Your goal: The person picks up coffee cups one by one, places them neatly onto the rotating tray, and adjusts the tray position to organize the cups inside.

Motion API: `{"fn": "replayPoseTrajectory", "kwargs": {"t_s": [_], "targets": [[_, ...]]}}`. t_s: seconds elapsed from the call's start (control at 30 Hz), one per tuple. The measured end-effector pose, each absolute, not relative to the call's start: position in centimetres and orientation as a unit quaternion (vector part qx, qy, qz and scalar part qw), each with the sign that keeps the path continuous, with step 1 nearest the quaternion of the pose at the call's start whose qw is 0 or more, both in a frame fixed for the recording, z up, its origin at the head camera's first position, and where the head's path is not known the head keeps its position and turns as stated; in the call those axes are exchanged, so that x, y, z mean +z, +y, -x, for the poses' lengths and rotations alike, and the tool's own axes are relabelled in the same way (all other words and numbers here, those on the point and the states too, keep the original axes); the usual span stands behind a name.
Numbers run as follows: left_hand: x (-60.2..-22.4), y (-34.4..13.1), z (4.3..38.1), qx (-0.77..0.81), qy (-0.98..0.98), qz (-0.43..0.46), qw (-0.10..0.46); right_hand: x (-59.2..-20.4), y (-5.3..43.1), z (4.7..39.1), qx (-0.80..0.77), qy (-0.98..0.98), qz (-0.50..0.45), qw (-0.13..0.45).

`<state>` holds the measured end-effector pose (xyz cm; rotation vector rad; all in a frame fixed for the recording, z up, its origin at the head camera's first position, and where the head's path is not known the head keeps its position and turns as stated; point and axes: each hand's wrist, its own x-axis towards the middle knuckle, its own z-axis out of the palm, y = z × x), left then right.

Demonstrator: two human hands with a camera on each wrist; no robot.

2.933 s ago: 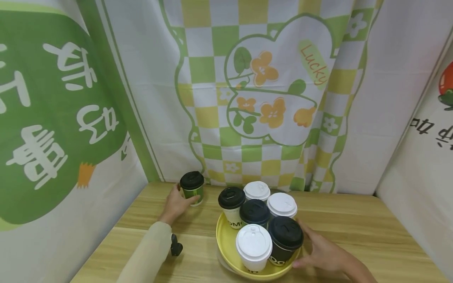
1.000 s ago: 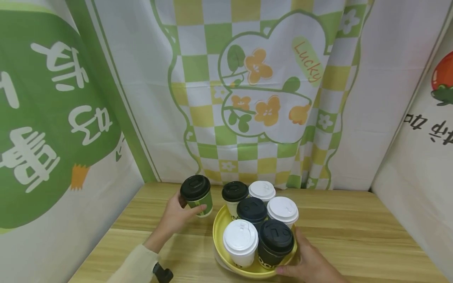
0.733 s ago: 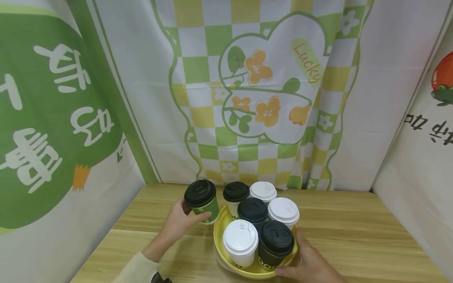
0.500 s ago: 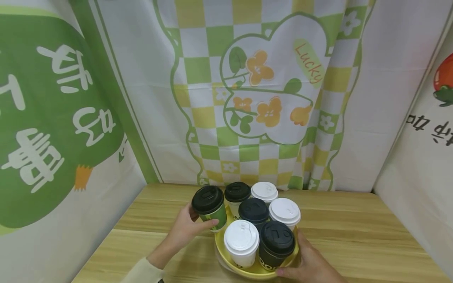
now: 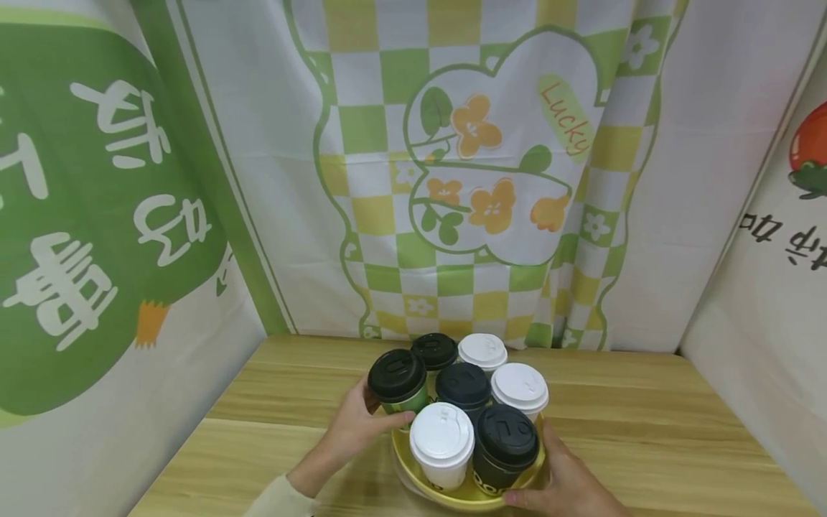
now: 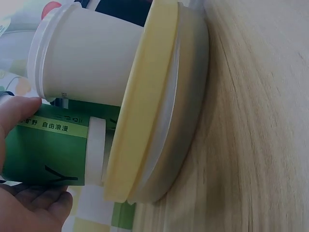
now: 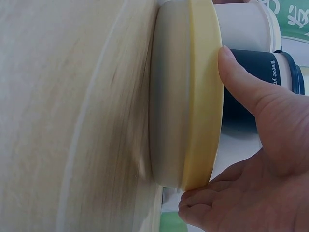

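Observation:
My left hand (image 5: 357,429) grips a green paper cup (image 6: 48,150) with a black lid (image 5: 397,375), its thumb across the front and fingers behind. The cup is held over the left rim of a round yellow tray (image 5: 408,470), slightly tilted; the left wrist view shows its base close to the rim (image 6: 140,111). My right hand (image 5: 570,480) holds the tray's right side, thumb on the rim and fingers farther round its edge. On the tray are cups with white lids (image 5: 442,434) and black lids (image 5: 506,434), including a black cup (image 7: 241,92) beside my right thumb.
The tray sits on a beige round base (image 6: 186,111) on a wooden table (image 5: 639,409). A checkered cloth (image 5: 452,287) hangs behind the table's far edge, with printed cloth walls (image 5: 97,215) at both sides.
My left hand has carried the green cup from the table's back left rightward and nearer, to the tray's left rim. The right hand has come to grip the tray and since stayed there.

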<state>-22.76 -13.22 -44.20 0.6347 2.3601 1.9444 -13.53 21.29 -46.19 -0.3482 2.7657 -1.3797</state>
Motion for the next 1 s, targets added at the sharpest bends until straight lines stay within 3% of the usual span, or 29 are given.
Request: {"fn": "replayPoseTrajectory", "kwargs": {"t_s": [0.2,1.0], "targets": [[-44.6,-12.8,23.1,0.627,0.748,-0.217,0.016,-46.3,21.4,13.6,-0.433,0.891,0.132,-0.002],[-46.3,-12.6,23.6,0.592,0.768,-0.243,0.025,-46.5,21.4,13.9,-0.449,0.886,0.116,0.016]]}}
